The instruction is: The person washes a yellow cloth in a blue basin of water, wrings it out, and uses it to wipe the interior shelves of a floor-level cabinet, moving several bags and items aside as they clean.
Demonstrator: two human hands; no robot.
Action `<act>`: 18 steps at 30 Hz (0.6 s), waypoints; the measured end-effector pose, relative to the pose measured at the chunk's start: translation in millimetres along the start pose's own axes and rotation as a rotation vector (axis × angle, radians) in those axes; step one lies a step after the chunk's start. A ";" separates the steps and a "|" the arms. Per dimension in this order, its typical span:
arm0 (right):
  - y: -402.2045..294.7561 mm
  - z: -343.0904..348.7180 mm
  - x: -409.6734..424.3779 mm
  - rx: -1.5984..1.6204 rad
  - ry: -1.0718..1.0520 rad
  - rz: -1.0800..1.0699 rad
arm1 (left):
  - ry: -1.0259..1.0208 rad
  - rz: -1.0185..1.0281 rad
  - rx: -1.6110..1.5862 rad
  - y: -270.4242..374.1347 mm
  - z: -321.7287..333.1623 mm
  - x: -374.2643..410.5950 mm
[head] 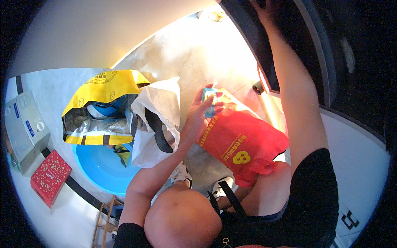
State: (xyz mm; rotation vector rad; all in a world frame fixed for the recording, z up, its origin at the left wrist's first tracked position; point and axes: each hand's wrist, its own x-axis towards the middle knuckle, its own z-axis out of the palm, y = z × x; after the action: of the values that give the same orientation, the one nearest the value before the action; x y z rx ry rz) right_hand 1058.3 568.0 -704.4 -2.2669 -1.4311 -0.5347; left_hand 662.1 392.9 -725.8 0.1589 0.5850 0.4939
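My left hand (204, 105) holds a small flat light-blue packet (209, 102) between thumb and fingers, above the top end of a red fabric bag (248, 139) with yellow writing. The bag lies against my bent leg. At the top right, my right hand (265, 7) is raised at the dark upright panel (248, 34); its fingers are in shadow and cut by the picture's edge, so its grip cannot be made out. Left of my left forearm stand a white bag (158, 93) with a dark object in its opening and a yellow bag (105, 83) holding a blue and white item.
A blue basin (96, 167) sits on the floor below the yellow bag. Further left are a red patterned box (51, 176) and a grey-white carton (28, 130). A wooden rack (106, 217) stands at the lower left. A dark cylinder end (257, 88) is beside the panel.
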 end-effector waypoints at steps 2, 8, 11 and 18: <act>-7.0 -2.8 -11.5 0.156 -0.047 -0.001 | -0.012 0.004 0.041 -0.6 0.9 5.3; -12.7 -3.7 -54.7 0.100 0.024 0.169 | -0.100 0.074 0.046 -10.9 25.7 34.8; -16.9 -18.2 -92.4 0.207 -0.050 0.069 | -0.105 0.101 0.034 -7.7 35.2 45.4; -52.5 -68.6 -141.3 0.421 -0.058 0.088 | -0.047 0.230 0.059 -9.4 43.9 95.3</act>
State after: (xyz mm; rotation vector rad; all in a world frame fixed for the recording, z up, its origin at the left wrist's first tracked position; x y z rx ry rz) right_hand 946.8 445.9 -712.8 -2.0060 -1.3164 -0.1232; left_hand 759.4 431.0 -738.9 0.2955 0.5384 0.6936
